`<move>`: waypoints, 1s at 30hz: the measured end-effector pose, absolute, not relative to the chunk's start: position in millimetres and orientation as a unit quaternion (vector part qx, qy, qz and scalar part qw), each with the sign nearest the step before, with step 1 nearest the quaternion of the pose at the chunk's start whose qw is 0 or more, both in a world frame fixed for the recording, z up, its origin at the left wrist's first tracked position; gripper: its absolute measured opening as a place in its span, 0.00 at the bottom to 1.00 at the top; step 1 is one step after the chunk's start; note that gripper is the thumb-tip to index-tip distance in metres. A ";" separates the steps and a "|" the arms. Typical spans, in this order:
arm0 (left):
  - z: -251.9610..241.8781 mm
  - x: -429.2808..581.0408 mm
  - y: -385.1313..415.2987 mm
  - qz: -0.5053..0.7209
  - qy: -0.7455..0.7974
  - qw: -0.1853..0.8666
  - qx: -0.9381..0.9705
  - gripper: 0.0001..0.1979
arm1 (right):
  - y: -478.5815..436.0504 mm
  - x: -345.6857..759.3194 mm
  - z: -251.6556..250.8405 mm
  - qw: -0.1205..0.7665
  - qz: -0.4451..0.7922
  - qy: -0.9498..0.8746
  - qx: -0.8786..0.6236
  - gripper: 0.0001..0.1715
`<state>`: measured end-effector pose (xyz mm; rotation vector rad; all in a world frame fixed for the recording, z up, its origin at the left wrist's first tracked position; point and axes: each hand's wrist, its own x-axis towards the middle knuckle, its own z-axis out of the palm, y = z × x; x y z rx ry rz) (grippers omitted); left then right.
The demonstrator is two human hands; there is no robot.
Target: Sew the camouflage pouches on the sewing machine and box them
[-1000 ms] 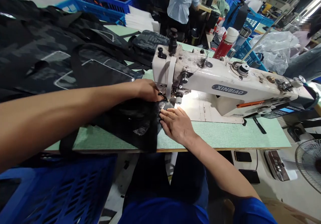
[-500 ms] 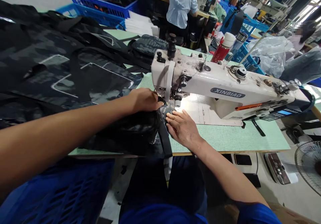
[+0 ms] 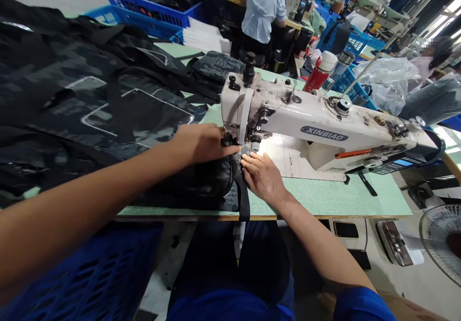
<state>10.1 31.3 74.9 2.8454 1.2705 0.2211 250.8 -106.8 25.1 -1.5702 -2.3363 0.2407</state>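
A white sewing machine (image 3: 284,107) stands on the green table, its presser foot and needle area close in front of my hands. My left hand (image 3: 205,143) is closed on the edge of a dark camouflage bag (image 3: 201,186), just left of the needle, with its index finger stretched toward the foot. My right hand (image 3: 264,178) lies flat with fingers extended, its fingertips on the fabric edge right beside the foot. A black strap (image 3: 243,200) runs from under the work toward me and hangs over the table edge. The exact stitching spot is hidden by my fingers.
Large dark camouflage bag pieces (image 3: 144,112) cover the table's left side. A small camouflage pouch (image 3: 218,65) and a red bottle (image 3: 319,74) are behind the machine. A black tool (image 3: 368,184) lies at right. Below left is a blue crate (image 3: 93,268); a fan (image 3: 441,239) stands right.
The bag and strap have slid away from me under the machine's foot, and less strap hangs over the edge. My left index finger has straightened toward the foot; the right hand stays beside it.
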 end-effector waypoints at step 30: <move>100.8 -12.9 28.0 0.077 0.355 0.205 0.909 0.32 | -89.8 263.1 63.3 -0.015 0.024 -0.873 -0.488 0.27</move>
